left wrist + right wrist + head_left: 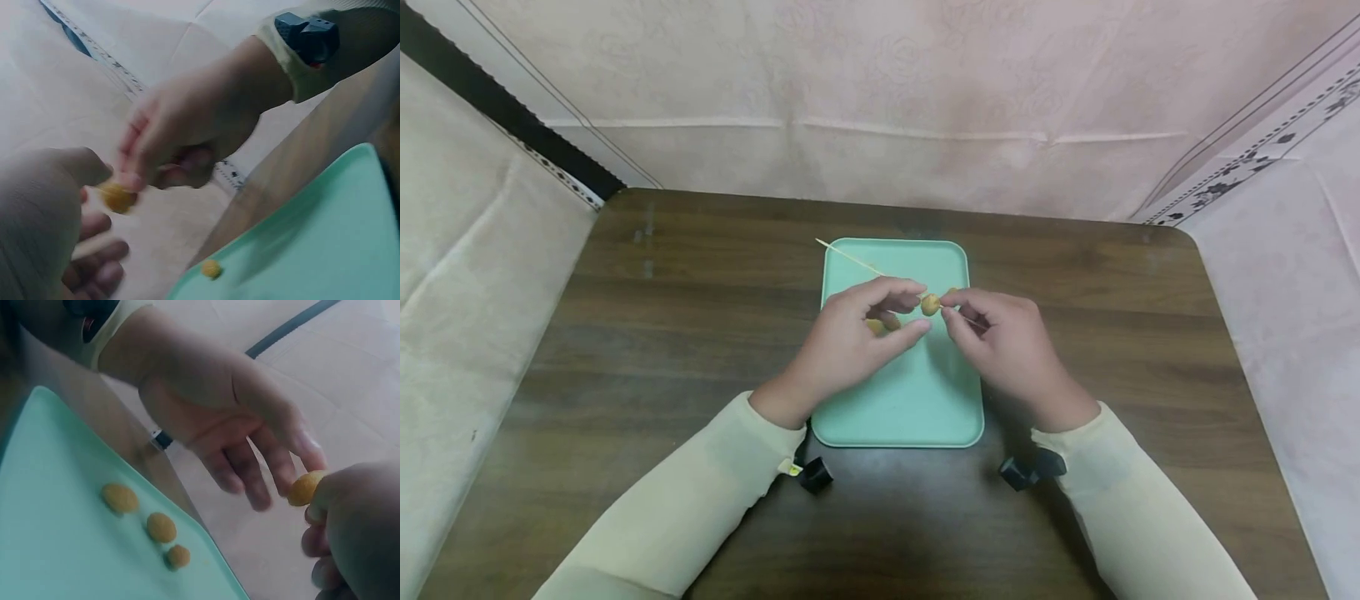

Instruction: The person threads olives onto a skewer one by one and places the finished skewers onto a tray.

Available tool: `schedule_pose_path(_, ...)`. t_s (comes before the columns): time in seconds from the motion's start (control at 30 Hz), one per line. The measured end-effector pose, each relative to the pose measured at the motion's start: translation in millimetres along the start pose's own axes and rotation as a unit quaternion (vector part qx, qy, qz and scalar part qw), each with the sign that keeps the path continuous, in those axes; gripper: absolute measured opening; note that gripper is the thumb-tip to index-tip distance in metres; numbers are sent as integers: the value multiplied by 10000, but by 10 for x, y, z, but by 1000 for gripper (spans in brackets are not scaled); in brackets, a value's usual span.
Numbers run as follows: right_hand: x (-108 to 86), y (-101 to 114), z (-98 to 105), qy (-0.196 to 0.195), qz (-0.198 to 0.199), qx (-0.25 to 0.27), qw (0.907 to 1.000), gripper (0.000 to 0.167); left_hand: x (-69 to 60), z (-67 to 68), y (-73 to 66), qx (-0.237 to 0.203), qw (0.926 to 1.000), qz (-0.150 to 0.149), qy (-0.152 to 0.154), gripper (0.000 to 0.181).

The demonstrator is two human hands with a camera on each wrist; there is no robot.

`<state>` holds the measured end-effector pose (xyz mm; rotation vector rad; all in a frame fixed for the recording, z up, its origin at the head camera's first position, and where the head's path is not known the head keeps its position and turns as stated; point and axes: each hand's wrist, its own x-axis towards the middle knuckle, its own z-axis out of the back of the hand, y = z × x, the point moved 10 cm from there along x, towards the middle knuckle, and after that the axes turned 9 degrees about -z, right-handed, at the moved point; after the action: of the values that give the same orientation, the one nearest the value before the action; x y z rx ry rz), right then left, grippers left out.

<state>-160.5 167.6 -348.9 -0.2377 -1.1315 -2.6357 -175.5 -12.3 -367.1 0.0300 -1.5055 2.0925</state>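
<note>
sleeves: pale sleeves cover both forearms and come in from the lower corners of the head view.
cuffs: one small black device sits at each wrist.
right hand: the right hand pinches, with thumb and forefinger, the thin stick, just beside the yellow ball.
left hand: the left hand is loose, its fingers parted and bent a little; fingertips are near the ball, but whether they touch it i cannot tell.
yellow ball: the yellow ball is between the two hands, above the tray, in line with the stick; how deep the stick enters is not clear.
stick: its pointed end goes to the upper left, past the tray edge.
tray: the mint green tray bears more balls; three show in the right wrist view.
table: the brown wooden table is under the tray.
behind: pale cloth hangs beyond the table.
</note>
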Motion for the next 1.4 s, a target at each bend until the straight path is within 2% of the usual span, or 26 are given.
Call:
schedule_pose_path(0.1,7,-96,-5,113,-247,-163,9995,16,-12,39,33,709,9958,337,475,29)
schedule_pose_path(0.17,6,-172,-16,223,-462,-206,9985,15,-56,35,91,1445,9828,654,946,29)
schedule_pose_path(0.2,3,-208,-22,281,-564,-215,9978,14,-85,24,124,1838,9722,798,1209,30)
schedule_pose_path(0.27,-9,-275,-37,406,-767,-215,9960,12,-152,-5,193,2576,9457,1025,1695,33)
schedule_pose_path(0.33,-24,-338,-50,500,-945,-207,9941,11,-212,-34,251,3098,9214,1186,2024,36)
schedule_pose_path(0.4,-37,-380,-57,564,-1068,-204,9925,11,-254,-50,293,3395,9049,1333,2194,31)
schedule_pose_path(0.5,-47,-423,-59,612,-1202,-195,9907,10,-293,-76,344,3508,8927,1538,2375,19)
schedule_pose_path(0.6,-47,-445,-37,564,-1293,-170,9899,10,-315,-111,394,3444,8879,1636,2572,20)
schedule_pose_path(0.67,-46,-462,-17,514,-1362,-136,9893,9,-310,-132,418,3388,8893,1566,2643,25)
schedule_pose_path(0.73,-44,-475,-2,467,-1398,-118,9890,9,-299,-145,435,3282,8950,1435,2657,27)
schedule_pose_path(0.83,-45,-498,6,440,-1414,-99,9889,9,-256,-134,411,3056,9111,1129,2525,26)
schedule_pose_path(0.9,-46,-508,15,389,-1385,-103,9895,9,-210,-106,371,2843,9261,880,2317,20)
schedule_pose_path(1.0,-49,-518,34,300,-1349,-76,9904,10,-117,-12,269,2442,9522,489,1768,12)
schedule_pose_path(1.1,-53,-526,54,238,-1367,-57,9903,11,-26,139,200,1815,9785,202,960,20)
schedule_pose_path(1.17,-56,-531,59,233,-1410,-46,9897,12,12,259,201,1204,9917,242,382,22)
schedule_pose_path(1.2,-58,-531,60,233,-1428,-40,9895,12,20,316,222,847,9959,315,99,24)
schedule_pose_path(1.23,-60,-529,59,241,-1444,-34,9892,12,24,366,249,440,9981,399,-161,28)
schedule_pose_path(1.3,-67,-519,57,248,-1439,-15,9893,12,19,453,306,-338,9956,578,-653,35)
schedule_pose_path(1.4,-83,-500,52,243,-1388,34,9900,12,1,535,409,-1272,9817,680,-1240,38)
